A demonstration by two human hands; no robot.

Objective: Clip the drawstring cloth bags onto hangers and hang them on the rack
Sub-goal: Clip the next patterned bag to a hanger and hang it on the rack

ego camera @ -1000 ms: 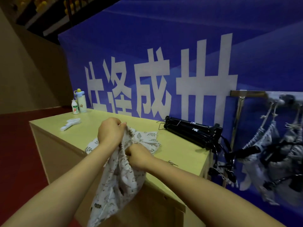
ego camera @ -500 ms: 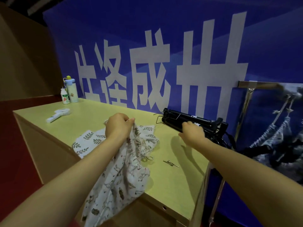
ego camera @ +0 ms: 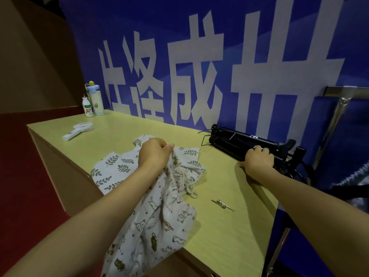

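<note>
cat bag hangs half over the front edge of the worktop. its bunched top and cord are gripped tight in the left hand. under it a leaf bag lies flat on the worktop. the right hand is off to the side, fingers curled on the black hangers piled by the blue wall. so the step looks like getting a hanger. next, i think: pull one free without the hooks catching, bring it to the bag top and clip it on. the rack is at the far right. both bags look flat and empty, but the cat bag's mouth is squeezed, so i cannot see inside. two capped bottles stand at the far corner.
</note>
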